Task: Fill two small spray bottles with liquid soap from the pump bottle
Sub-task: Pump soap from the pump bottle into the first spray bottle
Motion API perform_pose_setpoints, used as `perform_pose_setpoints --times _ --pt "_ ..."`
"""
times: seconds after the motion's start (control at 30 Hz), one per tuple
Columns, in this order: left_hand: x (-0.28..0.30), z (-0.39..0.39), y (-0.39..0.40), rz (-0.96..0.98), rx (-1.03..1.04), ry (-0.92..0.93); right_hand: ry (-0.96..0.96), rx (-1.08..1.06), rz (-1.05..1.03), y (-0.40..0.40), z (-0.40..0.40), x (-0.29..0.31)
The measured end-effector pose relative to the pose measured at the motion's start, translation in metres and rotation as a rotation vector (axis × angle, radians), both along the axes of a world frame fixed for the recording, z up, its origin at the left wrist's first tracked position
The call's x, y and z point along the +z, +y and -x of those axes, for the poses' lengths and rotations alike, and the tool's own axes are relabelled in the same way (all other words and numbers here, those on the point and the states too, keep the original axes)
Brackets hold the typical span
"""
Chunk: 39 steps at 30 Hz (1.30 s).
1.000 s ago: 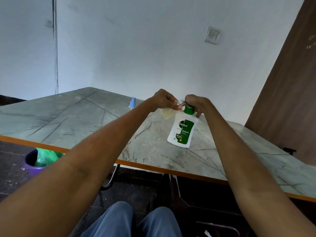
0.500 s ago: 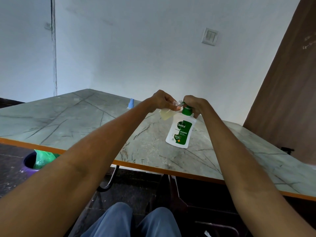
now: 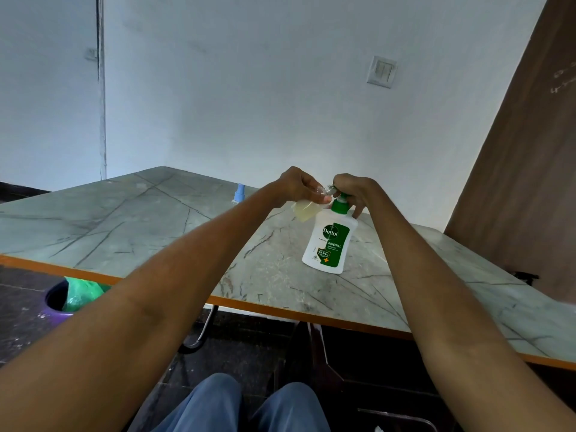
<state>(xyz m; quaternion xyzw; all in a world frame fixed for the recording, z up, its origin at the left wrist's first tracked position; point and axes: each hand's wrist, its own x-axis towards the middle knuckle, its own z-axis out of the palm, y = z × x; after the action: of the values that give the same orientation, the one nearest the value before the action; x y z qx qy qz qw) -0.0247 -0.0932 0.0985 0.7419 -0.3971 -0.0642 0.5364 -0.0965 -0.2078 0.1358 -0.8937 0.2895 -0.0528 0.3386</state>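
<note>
Head view, looking down past two bare forearms at a marbled table (image 3: 131, 226) with an orange edge. A white pump bottle (image 3: 330, 244) stands on the table near its middle, tilted a little. Its green label reads "Dettol", "ORIGINAL" and "99.9%"; the smaller print is too fine to read. The right hand (image 3: 353, 190) curls over the green pump head, hiding the nozzle. The left hand (image 3: 300, 185) grips a small clear spray bottle (image 3: 304, 211) by its neck, tilted, with its mouth held at the pump; pale yellow liquid shows in its body, and its mouth is hard to make out between the fingers. A blue sprayer (image 3: 239, 193) stands farther back on the table, partly hidden behind the left forearm. A wall switch (image 3: 381, 71) hangs above. A purple bin (image 3: 59, 307) with a green liner sits at the lower left, partly cut off by the table and arm.
</note>
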Motion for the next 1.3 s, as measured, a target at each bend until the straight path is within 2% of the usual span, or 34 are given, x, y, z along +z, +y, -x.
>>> perform_pose_setpoints --times 0.37,0.57,0.73,1.03,1.3 --pt "-0.005 0.000 0.004 -0.031 -0.019 0.010 -0.029 -0.037 0.005 0.000 -0.002 -0.009" --pt "-0.010 0.011 0.003 -0.144 -0.094 0.022 -0.032 -0.023 0.019 -0.004 -0.007 -0.009" --pt "-0.010 0.017 0.002 -0.266 -0.078 0.044 -0.034 -0.028 0.025 -0.003 -0.005 -0.008" --pt "-0.008 0.015 0.008 -0.211 -0.179 0.246 -0.052 -0.028 0.012 -0.003 -0.004 -0.007" --pt "-0.001 0.001 0.016 -0.155 -0.115 -0.041 -0.051 -0.023 -0.006 -0.003 -0.005 -0.007"
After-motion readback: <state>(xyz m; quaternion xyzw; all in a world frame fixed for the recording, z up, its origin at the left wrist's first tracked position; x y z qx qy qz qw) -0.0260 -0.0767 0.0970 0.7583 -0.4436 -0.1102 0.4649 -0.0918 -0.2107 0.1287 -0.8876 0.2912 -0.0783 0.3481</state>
